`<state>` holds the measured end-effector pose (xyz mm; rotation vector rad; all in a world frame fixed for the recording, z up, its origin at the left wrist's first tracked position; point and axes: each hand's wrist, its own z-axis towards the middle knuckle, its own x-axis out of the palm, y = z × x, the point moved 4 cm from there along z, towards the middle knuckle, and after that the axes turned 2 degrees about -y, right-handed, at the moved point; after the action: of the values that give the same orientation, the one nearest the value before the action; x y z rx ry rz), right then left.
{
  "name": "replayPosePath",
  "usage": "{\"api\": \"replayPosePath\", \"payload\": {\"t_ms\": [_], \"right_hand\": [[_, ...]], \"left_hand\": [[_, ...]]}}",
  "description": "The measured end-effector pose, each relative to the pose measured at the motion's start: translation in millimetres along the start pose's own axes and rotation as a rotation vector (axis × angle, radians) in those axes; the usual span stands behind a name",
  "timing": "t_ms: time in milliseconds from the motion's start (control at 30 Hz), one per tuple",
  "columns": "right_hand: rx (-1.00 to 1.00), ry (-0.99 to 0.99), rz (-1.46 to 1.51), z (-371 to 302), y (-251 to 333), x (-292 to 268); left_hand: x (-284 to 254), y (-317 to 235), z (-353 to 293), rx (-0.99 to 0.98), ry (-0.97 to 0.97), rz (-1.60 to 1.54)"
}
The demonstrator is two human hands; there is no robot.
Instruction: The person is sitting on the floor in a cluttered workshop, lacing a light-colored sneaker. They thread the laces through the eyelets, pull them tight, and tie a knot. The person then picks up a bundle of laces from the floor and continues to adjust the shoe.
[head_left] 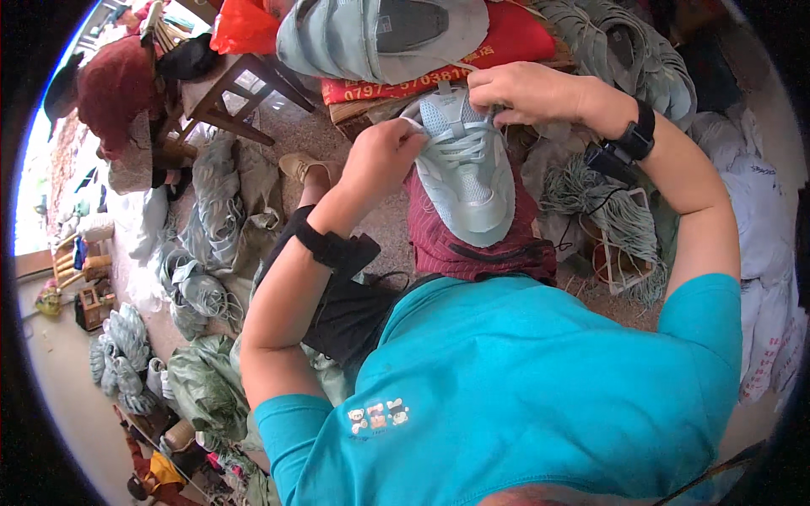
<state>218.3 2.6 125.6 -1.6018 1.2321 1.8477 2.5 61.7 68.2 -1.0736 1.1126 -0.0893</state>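
Note:
A pale grey-green sneaker upper (pixel 467 179) lies over my lap on a dark red striped cloth (pixel 433 221), its toe toward me. Crossed shoelaces (pixel 462 145) of the same pale colour run through its front. My left hand (pixel 384 160) is closed at the upper's left edge, by the eyelets; its fingertips are partly hidden. On the opposite side, my right hand (pixel 527 94) pinches a shoelace beside the tongue (pixel 443 110). Just beyond sits a stack of similar uppers (pixel 337 38), with a thin strand crossing from it toward my right hand.
A red printed bag (pixel 515 42) covers the surface under the stack. Bundled laces (pixel 578 190) hang over a white frame at right, near white sacks (pixel 764 219). Bundles of grey-green uppers (pixel 215 181) lie on the floor at left, near a wooden stool (pixel 224 88).

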Motion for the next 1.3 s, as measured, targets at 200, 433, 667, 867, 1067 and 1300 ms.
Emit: {"api": "replayPosePath", "payload": {"t_ms": [200, 433, 667, 867, 1067, 1300], "right_hand": [[0.065, 0.056, 0.103, -2.8, -16.3, 5.3], [0.441, 0.145, 0.298, 11.3, -35.2, 25.6], [0.773, -0.216, 0.716, 2.5, -27.7, 37.4], [0.466, -0.231, 0.394, -3.6, -18.1, 32.9], [0.360, -0.339, 0.672, 1.1, 21.4, 12.3], [-0.027, -0.276, 1.061, 30.5, 75.3, -34.4]], "left_hand": [[-19.6, -14.3, 0.4, 0.367, -0.172, -0.002], [-21.8, 4.2, 11.3, 0.399, 0.114, 0.047], [-9.9, 14.7, 11.7, 0.361, 0.036, -0.021], [18.0, 28.4, -0.6, 0.053, -0.289, -0.382], [0.1, -20.9, -1.8, -0.053, -0.439, -0.699], [-62.3, -68.7, 8.7, 0.228, -0.635, -0.634]]}}
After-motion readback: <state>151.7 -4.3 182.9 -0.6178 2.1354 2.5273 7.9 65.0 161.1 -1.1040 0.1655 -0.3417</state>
